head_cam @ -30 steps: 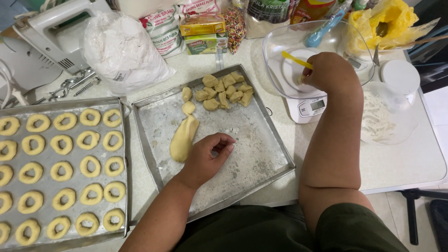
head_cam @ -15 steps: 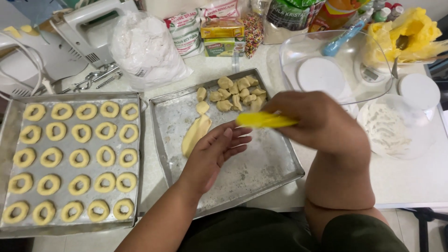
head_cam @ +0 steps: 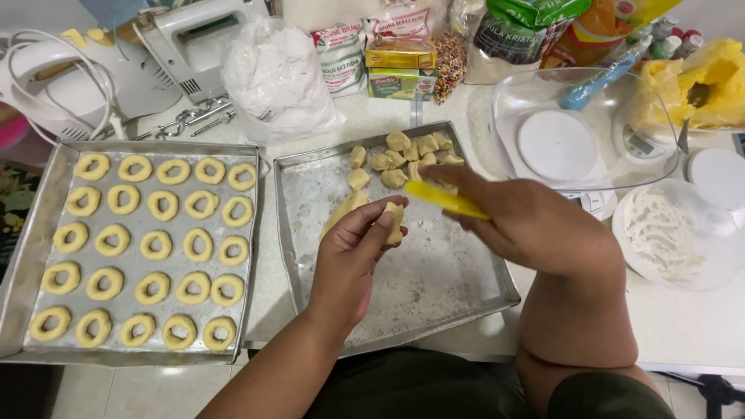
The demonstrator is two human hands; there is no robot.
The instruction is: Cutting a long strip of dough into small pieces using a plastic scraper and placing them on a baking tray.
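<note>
My left hand (head_cam: 351, 260) holds a pale log of dough (head_cam: 394, 220) over the floured metal tray (head_cam: 473, 291). My right hand (head_cam: 535, 225) grips a thin yellow tool (head_cam: 445, 199) whose tip sits just right of the dough's upper end. Several cut dough pieces (head_cam: 403, 155) lie heaped at the tray's far edge. A second piece of the dough roll (head_cam: 345, 209) rests on the tray behind my left fingers.
A second tray (head_cam: 39, 225) at the left is filled with rows of ring-shaped cookies (head_cam: 155, 244). A hand mixer (head_cam: 198, 43), a white flour bag (head_cam: 275, 77), packets, a clear bowl on a kitchen scale (head_cam: 559, 143) and a white container (head_cam: 675, 233) crowd the counter's back and right.
My right hand came from the scale at the back right, carrying the yellow tool over the tray. My left hand lifted from the tray and picked up the dough log.
</note>
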